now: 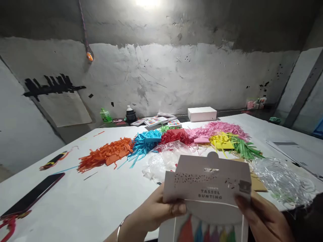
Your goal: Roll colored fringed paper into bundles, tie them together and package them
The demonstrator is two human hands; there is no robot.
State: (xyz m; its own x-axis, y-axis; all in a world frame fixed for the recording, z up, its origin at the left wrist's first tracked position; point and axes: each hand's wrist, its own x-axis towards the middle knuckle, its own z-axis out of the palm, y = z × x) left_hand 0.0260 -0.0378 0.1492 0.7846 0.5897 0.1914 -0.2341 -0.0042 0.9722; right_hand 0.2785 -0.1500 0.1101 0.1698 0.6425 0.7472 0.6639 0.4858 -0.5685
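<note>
A printed cardboard package reading "Tassel Bunting" [209, 181] is held up in front of me at the bottom centre, with coloured tassels pictured on its lower part. My left hand [156, 211] grips its left side, thumb across the front. On the right side my right hand [264, 215] pinches the package, its thumb also on the front. Just beyond lies a crumpled clear plastic bag [164, 161]. Behind it stretch piles of paper tassels: orange [108, 153], blue [146, 141], red [175, 136], pink [224, 129], yellow [222, 141] and green [246, 148].
On the white table [75, 201], a phone [32, 195] and a small cutter [54, 159] lie left. Flat printed packs [156, 121] and a white box [202, 114] are at the back. Clear strands [280, 178] and papers [297, 154] lie right.
</note>
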